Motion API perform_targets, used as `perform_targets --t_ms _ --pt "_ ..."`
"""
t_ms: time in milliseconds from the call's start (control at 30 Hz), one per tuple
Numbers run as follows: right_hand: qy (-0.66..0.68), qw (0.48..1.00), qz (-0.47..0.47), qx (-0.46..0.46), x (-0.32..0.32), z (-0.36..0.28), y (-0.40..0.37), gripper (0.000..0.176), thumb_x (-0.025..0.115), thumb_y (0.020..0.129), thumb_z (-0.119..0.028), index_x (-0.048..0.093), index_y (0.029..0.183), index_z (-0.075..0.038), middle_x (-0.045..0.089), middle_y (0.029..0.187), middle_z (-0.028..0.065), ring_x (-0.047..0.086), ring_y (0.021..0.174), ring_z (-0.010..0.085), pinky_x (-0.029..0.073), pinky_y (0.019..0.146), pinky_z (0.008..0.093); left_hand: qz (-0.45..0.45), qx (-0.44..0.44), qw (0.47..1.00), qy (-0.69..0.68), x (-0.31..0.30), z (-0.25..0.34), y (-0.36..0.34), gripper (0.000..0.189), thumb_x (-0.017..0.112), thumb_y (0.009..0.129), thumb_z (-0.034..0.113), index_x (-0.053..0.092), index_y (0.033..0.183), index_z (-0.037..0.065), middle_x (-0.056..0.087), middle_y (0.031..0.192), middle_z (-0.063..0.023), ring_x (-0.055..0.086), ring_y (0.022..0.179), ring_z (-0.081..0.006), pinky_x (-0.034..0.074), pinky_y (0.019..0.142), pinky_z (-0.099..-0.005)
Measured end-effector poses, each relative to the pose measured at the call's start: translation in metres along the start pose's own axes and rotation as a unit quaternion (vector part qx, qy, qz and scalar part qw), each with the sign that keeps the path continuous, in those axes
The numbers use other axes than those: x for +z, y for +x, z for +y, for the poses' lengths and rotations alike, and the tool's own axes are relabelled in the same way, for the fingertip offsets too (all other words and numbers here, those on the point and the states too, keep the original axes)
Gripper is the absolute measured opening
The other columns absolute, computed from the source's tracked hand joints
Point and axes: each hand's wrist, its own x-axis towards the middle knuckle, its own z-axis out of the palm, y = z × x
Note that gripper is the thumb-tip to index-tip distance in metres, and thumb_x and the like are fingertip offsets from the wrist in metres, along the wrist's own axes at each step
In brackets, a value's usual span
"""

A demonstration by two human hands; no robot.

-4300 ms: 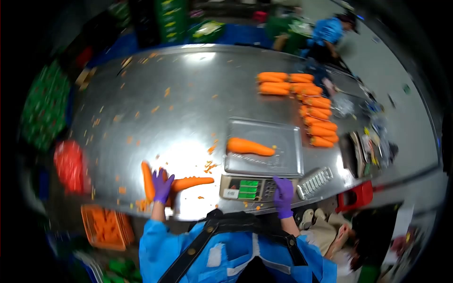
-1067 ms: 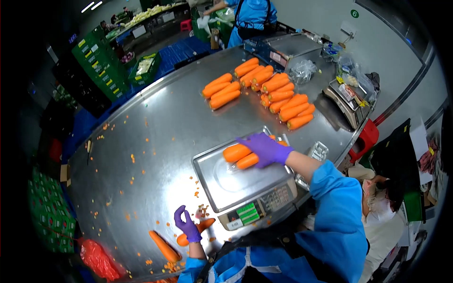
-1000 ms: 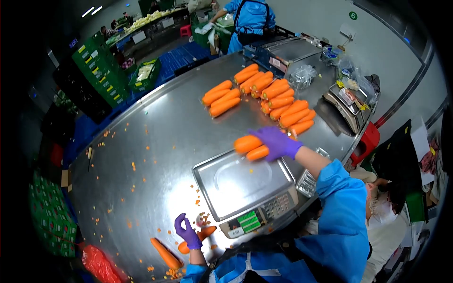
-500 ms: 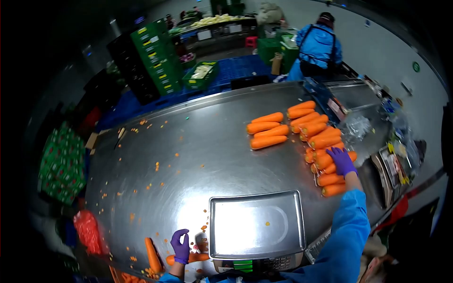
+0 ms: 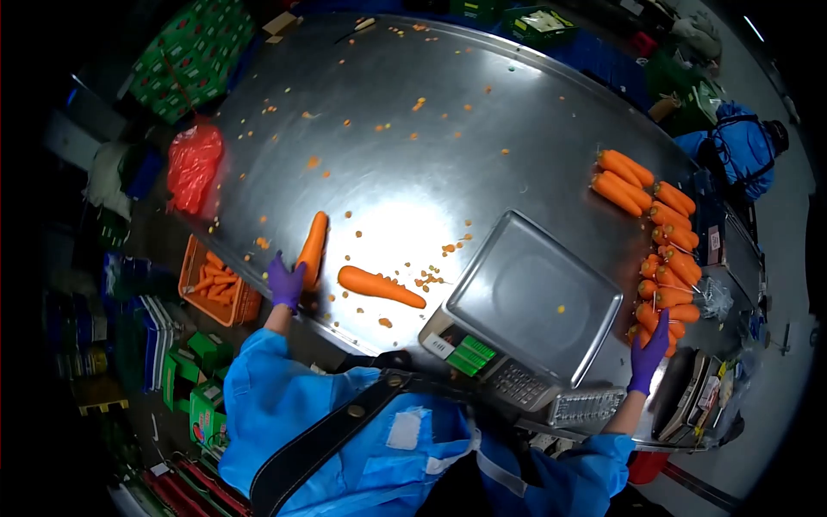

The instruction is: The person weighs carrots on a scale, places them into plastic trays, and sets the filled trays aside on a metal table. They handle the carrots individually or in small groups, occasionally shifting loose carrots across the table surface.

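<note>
My left hand (image 5: 286,280), in a purple glove, is at the table's front edge beside the lower end of a loose carrot (image 5: 315,246). Its fingers are apart, and the thumb side appears to touch that carrot. A second loose carrot (image 5: 381,286) lies to its right, with small orange scraps around it. Far to the right, my right hand (image 5: 649,351), also gloved in purple, reaches over the near end of a row of carrots (image 5: 676,264) grouped in bundles. Its fingers are stretched out against the nearest carrots, partly covering them.
A scale with a metal pan (image 5: 534,297) stands between my hands. More carrots fill an orange crate (image 5: 245,303) below the left edge. A red plastic bag (image 5: 195,168) hangs at the left corner. Clear plastic (image 5: 713,298) lies by the bundles. A person in blue (image 5: 741,151) is beyond the table.
My view has turned down and left. My left hand has shifted from above the sideways carrot to beside the other loose one. My right hand has moved toward the near end of the bundles.
</note>
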Motion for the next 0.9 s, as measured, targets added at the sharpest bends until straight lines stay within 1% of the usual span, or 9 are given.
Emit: perform_targets --t_ms 133,267,333,500,600,733,800,867,900 --pt "-0.026 0.998 -0.002 0.056 0.013 -0.060 -0.062 0.080 0.062 0.065 0.000 0.027 0.137 -0.002 0.033 0.138 0.0184 0.032 0.127 0.0322 0.026 0.105 0.0373 -0.137 -0.041 0.981 -0.128 0.007 0.023 0.006 0.075 0.070 0.070 0.034 0.039 0.129 0.001 0.054 0.111 -0.0244 0.053 0.103 -0.0357 0.044 0.086 -0.0404" --pt "-0.101 0.947 -0.037 0.301 0.051 -0.048 -0.162 0.076 0.063 0.076 -0.018 0.021 0.138 0.000 0.027 0.139 0.0242 0.031 0.127 0.0368 0.027 0.104 0.0391 -0.147 0.069 0.987 0.004 0.017 0.035 0.010 0.076 0.071 0.069 0.030 0.037 0.130 0.001 0.056 0.108 -0.0240 0.055 0.102 -0.0332 0.045 0.085 -0.0385" --pt "-0.085 0.922 -0.060 0.374 0.074 -0.058 -0.202 0.064 0.056 0.082 -0.025 0.031 0.132 0.005 0.033 0.134 0.0284 0.035 0.122 0.0401 0.029 0.102 0.0412 -0.160 0.096 0.969 -0.159 0.020 0.038 0.014 0.077 0.071 0.068 0.025 0.036 0.132 0.002 0.055 0.110 -0.0217 0.055 0.101 -0.0315 0.045 0.085 -0.0369" --pt "-0.211 0.944 -0.048 0.249 0.081 -0.107 -0.231 0.037 0.050 0.085 -0.024 0.056 0.108 0.005 0.053 0.109 0.0274 0.050 0.102 0.0409 0.039 0.090 0.0450 -0.308 0.242 0.878 -0.275 -0.008 0.094 -0.005 0.071 0.074 0.066 0.017 0.043 0.127 0.003 0.055 0.110 -0.0152 0.055 0.099 -0.0256 0.045 0.086 -0.0339" --pt "-0.235 0.932 -0.046 0.271 0.074 -0.132 -0.224 0.029 0.051 0.082 -0.020 0.060 0.099 0.002 0.058 0.094 0.0225 0.054 0.088 0.0390 0.042 0.078 0.0457 -0.392 0.339 0.836 -0.178 -0.027 0.128 -0.021 0.067 0.074 0.060 0.022 0.050 0.121 0.006 0.056 0.107 -0.0140 0.054 0.099 -0.0298 0.042 0.089 -0.0368" --pt "-0.267 0.933 -0.009 0.243 0.075 -0.127 -0.230 0.016 0.055 0.077 -0.014 0.062 0.087 -0.003 0.056 0.077 0.0168 0.055 0.074 0.0362 0.043 0.066 0.0455 -0.345 0.505 0.791 0.037 -0.016 0.141 -0.037 0.048 0.071 0.057 0.021 0.058 0.102 0.011 0.058 0.100 -0.0092 0.054 0.091 -0.0270 0.039 0.086 -0.0378" --pt "-0.266 0.940 0.052 0.207 0.076 -0.122 -0.231 0.009 0.056 0.075 -0.010 0.061 0.080 -0.004 0.056 0.074 0.0168 0.055 0.069 0.0359 0.043 0.064 0.0454 -0.375 0.507 0.774 0.063 -0.008 0.138 -0.042 0.051 0.071 0.058 0.022 0.055 0.105 0.011 0.054 0.108 -0.0124 0.051 0.100 -0.0285 0.035 0.092 -0.0430" --pt "-0.255 0.940 0.027 0.225 0.071 -0.120 -0.231 0.007 0.058 0.074 -0.010 0.059 0.073 -0.003 0.055 0.071 0.0167 0.055 0.068 0.0350 0.042 0.062 0.0445 -0.272 0.550 0.780 0.121 0.001 0.127 -0.050 0.059 0.072 0.058 0.023 0.050 0.110 0.009 0.046 0.119 -0.0169 0.045 0.110 -0.0306 0.031 0.096 -0.0486" --pt "-0.206 0.946 0.033 0.247 0.069 -0.112 -0.233 0.009 0.062 0.073 -0.010 0.057 0.070 -0.003 0.055 0.069 0.0166 0.054 0.067 0.0342 0.041 0.061 0.0439 -0.301 0.543 0.767 0.165 0.011 0.124 -0.051 0.078 0.073 0.057 0.026 0.040 0.124 0.008 0.039 0.124 -0.0206 0.039 0.116 -0.0329 0.026 0.098 -0.0541"
